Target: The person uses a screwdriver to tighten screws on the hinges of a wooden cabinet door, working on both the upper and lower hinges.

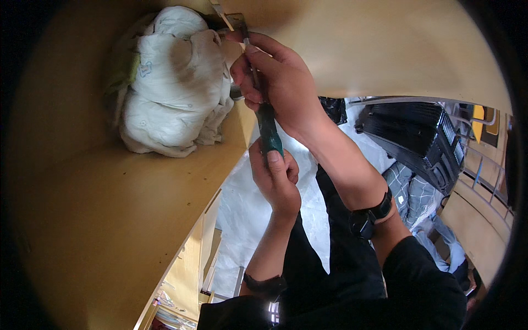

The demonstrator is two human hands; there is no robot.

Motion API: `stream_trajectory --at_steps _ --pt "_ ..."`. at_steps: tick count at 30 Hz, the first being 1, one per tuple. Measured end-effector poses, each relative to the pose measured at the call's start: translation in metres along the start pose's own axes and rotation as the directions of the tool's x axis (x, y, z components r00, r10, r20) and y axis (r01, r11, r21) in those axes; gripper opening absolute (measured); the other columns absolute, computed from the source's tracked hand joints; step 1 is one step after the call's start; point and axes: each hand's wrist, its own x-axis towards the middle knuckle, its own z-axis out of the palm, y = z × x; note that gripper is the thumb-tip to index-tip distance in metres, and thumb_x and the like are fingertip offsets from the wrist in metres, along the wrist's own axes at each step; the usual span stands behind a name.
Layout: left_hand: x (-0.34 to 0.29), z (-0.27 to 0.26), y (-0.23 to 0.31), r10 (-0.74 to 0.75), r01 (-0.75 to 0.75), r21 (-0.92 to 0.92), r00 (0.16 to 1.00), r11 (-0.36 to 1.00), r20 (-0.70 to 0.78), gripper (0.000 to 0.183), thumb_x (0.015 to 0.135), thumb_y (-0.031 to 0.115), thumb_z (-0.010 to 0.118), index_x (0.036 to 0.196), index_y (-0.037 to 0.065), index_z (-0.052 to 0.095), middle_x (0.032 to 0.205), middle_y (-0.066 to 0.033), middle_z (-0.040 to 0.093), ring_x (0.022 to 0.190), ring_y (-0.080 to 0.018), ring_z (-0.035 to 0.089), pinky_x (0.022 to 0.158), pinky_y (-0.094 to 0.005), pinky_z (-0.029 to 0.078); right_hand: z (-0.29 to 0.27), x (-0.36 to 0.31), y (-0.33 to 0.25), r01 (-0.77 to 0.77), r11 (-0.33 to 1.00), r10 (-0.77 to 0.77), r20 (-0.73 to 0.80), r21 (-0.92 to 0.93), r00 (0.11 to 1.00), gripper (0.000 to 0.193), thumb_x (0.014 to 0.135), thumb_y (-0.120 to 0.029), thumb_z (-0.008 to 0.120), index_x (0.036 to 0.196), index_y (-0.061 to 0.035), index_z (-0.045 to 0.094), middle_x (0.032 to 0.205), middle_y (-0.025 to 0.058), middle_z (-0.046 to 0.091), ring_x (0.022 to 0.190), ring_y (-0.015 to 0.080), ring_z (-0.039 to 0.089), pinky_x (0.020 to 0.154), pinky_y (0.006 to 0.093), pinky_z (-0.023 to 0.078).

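Note:
A screwdriver [268, 125] with a dark green handle points upward, its thin shaft rising toward a small metal fitting [236, 21], perhaps a hinge, at the edge of a wooden panel [357, 44]. My left hand [276, 177] is closed round the lower end of the handle, thumb on top. Above it, my right hand [283, 88] steadies the shaft between its fingers, close to the fitting. Those fingers partly hide the shaft, and I cannot make out clearly where the tip meets the metal.
White bundled cloth [176, 93] lies on a wooden shelf [110, 214] left of my hands. A black ribbed case [407, 132] stands at the right, near checked fabric [407, 190] and a metal rack [489, 165]. Below the shelf are papers [173, 319] in a lower compartment.

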Motion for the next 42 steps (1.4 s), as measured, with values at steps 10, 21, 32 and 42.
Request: stream_trajectory --at_steps 10,21,32,42 --pt "-0.007 0.007 0.006 -0.055 0.055 -0.024 0.998 0.998 0.006 0.029 0.096 0.033 0.036 0.102 0.006 0.042 0.061 0.0011 0.035 0.042 -0.0042 0.028 0.037 -0.018 0.021 -0.002 -0.001 0.001 0.004 0.994 -0.006 -0.018 -0.108 1.0 0.035 0.095 -0.015 0.035 0.127 -0.0032 0.045 0.064 0.0062 0.055 0.04 0.0057 0.033 0.038 0.0205 0.026" --pt "-0.003 0.013 0.021 -0.071 0.071 -0.018 0.997 0.997 -0.004 0.027 0.096 0.033 0.038 0.095 0.006 0.041 0.057 0.0019 0.032 0.042 -0.0039 0.028 0.037 -0.0181 0.021 0.0 0.005 -0.007 -0.052 0.998 0.049 -0.075 -0.033 0.996 0.032 0.095 -0.015 0.037 0.123 -0.0035 0.047 0.061 0.001 0.048 0.043 0.005 0.03 0.039 0.0195 0.02" --pt "-0.003 -0.009 0.024 -0.07 0.07 -0.001 0.998 0.998 0.01 0.025 0.095 0.029 0.042 0.098 0.005 0.042 0.06 0.0023 0.033 0.045 -0.0036 0.029 0.038 -0.018 0.023 0.008 -0.001 0.003 -0.056 0.997 0.063 -0.15 0.051 0.987 0.028 0.094 -0.013 0.039 0.119 -0.0036 0.048 0.063 0.0022 0.048 0.044 0.005 0.03 0.039 0.0183 0.022" --pt "0.001 -0.016 0.04 -0.265 0.289 -0.221 0.955 0.931 0.134 0.041 0.097 0.041 0.028 0.096 0.004 0.047 0.052 0.0036 0.027 0.039 -0.005 0.022 0.036 -0.0198 0.018 0.004 -0.003 0.002 0.006 0.998 -0.011 -0.072 -0.07 0.997 0.036 0.095 -0.017 0.036 0.123 0.0025 0.044 0.079 0.0113 0.06 0.059 0.0122 0.05 0.054 0.0226 0.041"
